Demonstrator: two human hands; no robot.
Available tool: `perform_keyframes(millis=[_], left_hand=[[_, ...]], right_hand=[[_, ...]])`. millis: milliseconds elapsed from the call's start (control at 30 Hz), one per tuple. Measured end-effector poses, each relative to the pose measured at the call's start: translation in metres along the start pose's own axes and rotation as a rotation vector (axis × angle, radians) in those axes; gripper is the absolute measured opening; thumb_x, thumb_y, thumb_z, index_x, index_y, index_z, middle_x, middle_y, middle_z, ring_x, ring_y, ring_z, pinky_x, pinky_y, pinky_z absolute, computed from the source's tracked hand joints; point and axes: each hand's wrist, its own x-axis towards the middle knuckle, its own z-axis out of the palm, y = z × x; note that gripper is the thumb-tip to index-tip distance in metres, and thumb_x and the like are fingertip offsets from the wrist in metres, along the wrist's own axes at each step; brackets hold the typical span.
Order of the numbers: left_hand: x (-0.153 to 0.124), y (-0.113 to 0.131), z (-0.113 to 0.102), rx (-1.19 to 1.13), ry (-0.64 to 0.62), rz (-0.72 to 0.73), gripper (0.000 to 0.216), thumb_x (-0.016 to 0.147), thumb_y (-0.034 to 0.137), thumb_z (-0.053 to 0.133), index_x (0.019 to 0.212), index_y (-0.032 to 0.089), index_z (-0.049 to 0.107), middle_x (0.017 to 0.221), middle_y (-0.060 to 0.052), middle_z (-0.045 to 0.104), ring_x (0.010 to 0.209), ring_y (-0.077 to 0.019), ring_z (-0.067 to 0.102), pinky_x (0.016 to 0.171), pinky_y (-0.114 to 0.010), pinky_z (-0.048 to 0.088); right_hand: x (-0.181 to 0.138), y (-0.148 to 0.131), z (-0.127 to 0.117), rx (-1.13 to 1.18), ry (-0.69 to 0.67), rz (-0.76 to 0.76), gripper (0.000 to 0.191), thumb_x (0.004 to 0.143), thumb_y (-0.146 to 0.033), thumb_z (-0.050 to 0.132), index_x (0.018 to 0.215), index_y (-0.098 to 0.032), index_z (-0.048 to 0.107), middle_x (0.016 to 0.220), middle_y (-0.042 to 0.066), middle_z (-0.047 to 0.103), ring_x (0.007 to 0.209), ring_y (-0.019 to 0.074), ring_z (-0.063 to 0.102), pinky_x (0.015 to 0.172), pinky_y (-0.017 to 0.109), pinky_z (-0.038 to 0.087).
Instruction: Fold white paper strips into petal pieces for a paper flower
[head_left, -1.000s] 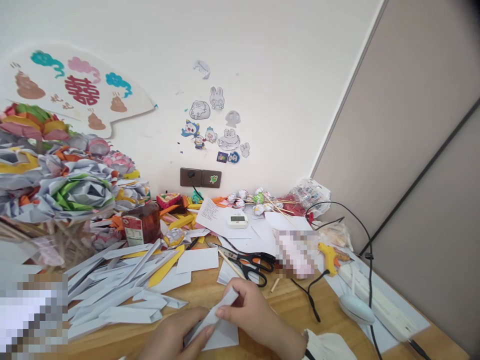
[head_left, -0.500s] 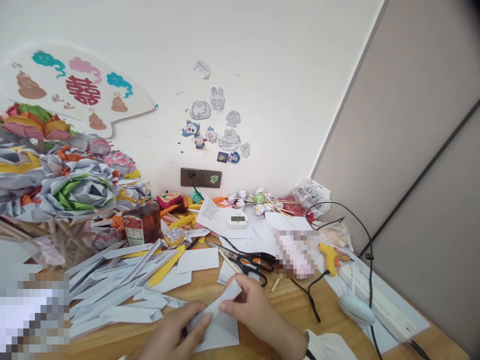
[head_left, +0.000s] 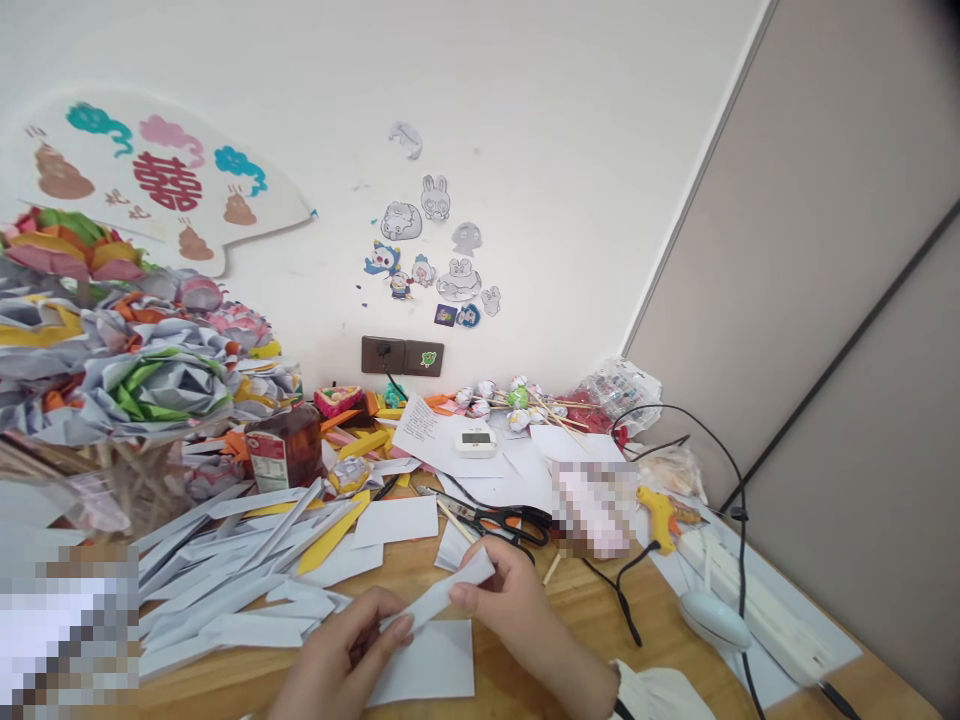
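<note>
Centrally, the left hand (head_left: 349, 640) and right hand (head_left: 506, 600) each pinched one end of a narrow folded white paper strip (head_left: 439, 600), above the brown wooden tabletop (head_left: 547, 665). At far left, a clear see-through container (head_left: 146, 490) held thin wooden sticks beneath multicoloured folded-paper flowers (head_left: 169, 385); beside it stood a reddish-brown, pale-labelled bottle (head_left: 285, 450), its fill indistinguishable from its walls.

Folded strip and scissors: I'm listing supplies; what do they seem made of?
The folded strip looks like matte white paper: thin edges, no glare. The scissors seem smooth plastic at the rounded black handles, probably metal, finish unclear, at the grey blades.
</note>
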Motion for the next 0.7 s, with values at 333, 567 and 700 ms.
perform_keyframes(millis=[333,567,700], left_hand=[[-0.0035,0.0017,-0.0028,-0.103,0.037,-0.009,0.016,0.073,0.038,0.046,0.072,0.024,0.055,0.071,0.004,0.064,0.069,-0.0145,0.059,0.062,-0.019,0.046],[-0.0011,-0.0036,-0.0016,-0.134,0.053,-0.025,0.017,0.072,0.039,0.048,0.072,0.024,0.055,0.066,0.005,0.064,0.064,-0.0144,0.060,0.058,-0.020,0.047],[-0.0004,-0.0018,-0.0016,-0.179,0.049,-0.047,0.016,0.071,0.038,0.049,0.070,0.023,0.056,0.067,0.004,0.065,0.065,-0.0149,0.061,0.058,-0.020,0.048]], right_hand=[[0.0024,0.0028,-0.0018,0.074,0.038,0.005,0.020,0.062,-0.027,0.063,0.066,-0.017,0.047,0.057,-0.005,0.041,0.054,0.0088,0.037,0.049,0.018,0.029],[0.0007,-0.0011,0.0001,0.161,0.052,0.077,0.020,0.062,-0.028,0.063,0.068,-0.017,0.047,0.059,-0.005,0.042,0.055,0.0091,0.038,0.050,0.018,0.029],[-0.0013,-0.0028,0.0020,0.180,0.060,0.107,0.021,0.062,-0.028,0.064,0.068,-0.017,0.047,0.060,-0.005,0.042,0.055,0.0090,0.038,0.049,0.018,0.028]])
